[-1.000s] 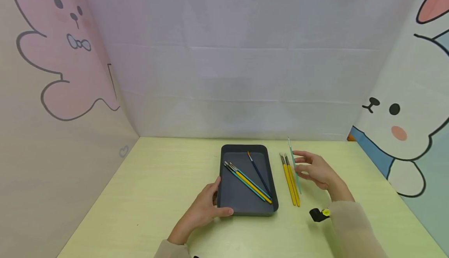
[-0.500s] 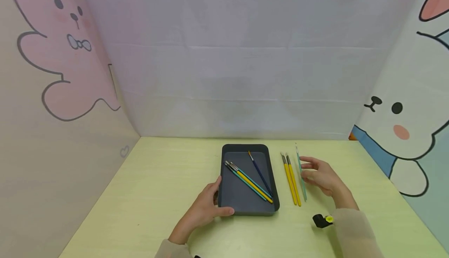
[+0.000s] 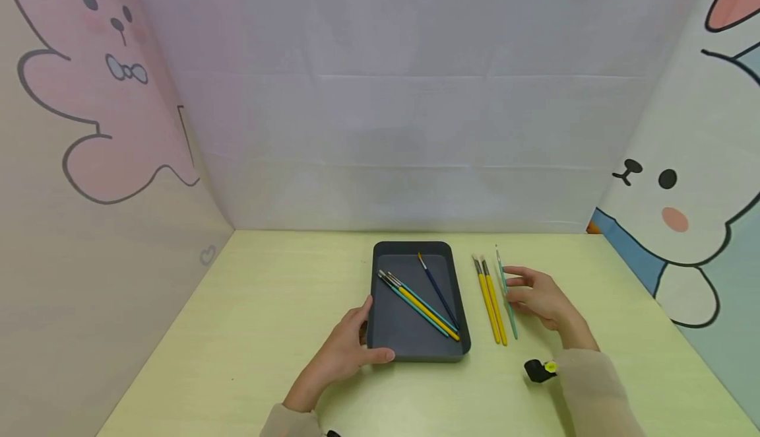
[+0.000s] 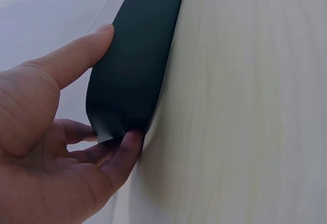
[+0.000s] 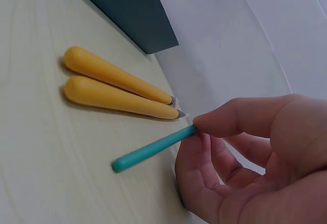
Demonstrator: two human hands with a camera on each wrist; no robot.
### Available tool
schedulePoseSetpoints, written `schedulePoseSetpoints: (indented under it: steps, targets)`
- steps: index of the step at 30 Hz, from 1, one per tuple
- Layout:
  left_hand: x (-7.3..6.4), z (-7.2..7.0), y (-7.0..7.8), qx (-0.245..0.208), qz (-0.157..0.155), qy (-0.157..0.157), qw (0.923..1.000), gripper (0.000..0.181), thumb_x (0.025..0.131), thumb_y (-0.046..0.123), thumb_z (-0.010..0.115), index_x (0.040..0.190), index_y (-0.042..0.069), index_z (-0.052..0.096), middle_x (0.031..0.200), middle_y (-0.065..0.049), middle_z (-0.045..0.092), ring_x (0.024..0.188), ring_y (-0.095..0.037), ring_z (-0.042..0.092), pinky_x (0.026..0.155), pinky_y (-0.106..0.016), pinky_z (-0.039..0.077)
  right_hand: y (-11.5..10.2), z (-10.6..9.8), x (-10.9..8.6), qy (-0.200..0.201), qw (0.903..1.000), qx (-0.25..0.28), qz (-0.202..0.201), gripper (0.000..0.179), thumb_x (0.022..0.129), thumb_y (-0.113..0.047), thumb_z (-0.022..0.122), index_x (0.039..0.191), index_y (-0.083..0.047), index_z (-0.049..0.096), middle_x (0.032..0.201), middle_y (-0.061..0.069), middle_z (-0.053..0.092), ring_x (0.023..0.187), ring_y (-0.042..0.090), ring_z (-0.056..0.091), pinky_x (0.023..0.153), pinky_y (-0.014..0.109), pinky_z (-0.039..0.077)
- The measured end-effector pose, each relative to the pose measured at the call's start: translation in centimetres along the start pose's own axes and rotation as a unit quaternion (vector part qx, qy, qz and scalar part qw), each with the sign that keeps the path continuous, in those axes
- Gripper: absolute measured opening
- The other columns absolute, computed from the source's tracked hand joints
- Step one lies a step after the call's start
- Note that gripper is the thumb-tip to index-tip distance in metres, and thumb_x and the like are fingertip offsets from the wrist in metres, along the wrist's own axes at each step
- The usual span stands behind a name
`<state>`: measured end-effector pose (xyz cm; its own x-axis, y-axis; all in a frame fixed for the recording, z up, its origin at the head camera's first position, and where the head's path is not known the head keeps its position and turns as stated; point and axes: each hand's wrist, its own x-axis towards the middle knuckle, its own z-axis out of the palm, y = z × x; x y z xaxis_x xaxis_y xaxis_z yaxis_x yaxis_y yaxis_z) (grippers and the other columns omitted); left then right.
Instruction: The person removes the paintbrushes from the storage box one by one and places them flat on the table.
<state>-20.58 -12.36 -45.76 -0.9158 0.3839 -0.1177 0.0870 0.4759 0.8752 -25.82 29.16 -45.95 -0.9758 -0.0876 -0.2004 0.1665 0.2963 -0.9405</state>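
A dark grey rectangular tray (image 3: pixel 399 335) lies on the table. My left hand (image 3: pixel 343 350) holds its near left corner, and the left wrist view shows the thumb and fingertips against the tray wall (image 4: pixel 133 55). Inside the tray are two teal paintbrushes and a yellow paintbrush (image 3: pixel 431 313) close together, plus a dark blue paintbrush (image 3: pixel 438 290) apart from them. To the tray's right, my right hand (image 3: pixel 545 303) pinches a teal paintbrush (image 5: pixel 153 150) between thumb and fingers, handle end towards me. Just left of that brush, two yellow paintbrushes (image 3: pixel 487 306) lie side by side.
The pale yellow table (image 3: pixel 285 292) is enclosed by a back curtain (image 3: pixel 380 120) and side panels with cartoon animals. A black wrist device with a yellow mark (image 3: pixel 539 370) sits by the right sleeve (image 3: pixel 594 384).
My right hand has shifted slightly right and nearer to me with the teal paintbrush, which now lies closer alongside the yellow ones. The left hand and tray have stayed put.
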Motion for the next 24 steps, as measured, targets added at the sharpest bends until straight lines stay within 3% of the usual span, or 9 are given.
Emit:
schedulePoseSetpoints:
  steps: [9, 24]
  targets:
    - [0.1, 0.1, -0.1, 0.0, 0.002, -0.001, 1.0, 0.119, 0.085, 0.03, 0.093, 0.171, 0.006, 0.014, 0.16, -0.024, 0.038, 0.13, -0.031, 0.059, 0.108, -0.048, 0.053, 0.1, 0.1, 0.1, 0.011, 0.9996, -0.024, 0.004, 0.069, 0.097, 0.002, 0.066, 0.161, 0.004, 0.039, 0.142, 0.033, 0.05, 0.092, 0.02, 0.066, 0.078, 0.029, 0.061]
    - [0.1, 0.0, -0.3, -0.012, 0.007, -0.002, 0.9999, 0.118, 0.086, 0.029, 0.093, 0.171, 0.007, 0.014, 0.162, -0.024, 0.036, 0.136, -0.034, 0.057, 0.11, -0.049, 0.052, -0.8, 1.0, 0.2, 0.03, 0.9951, -0.09, 0.028, 0.065, 0.092, 0.007, 0.067, 0.154, 0.009, 0.046, 0.131, 0.03, 0.06, 0.101, 0.027, 0.065, 0.076, 0.03, 0.061]
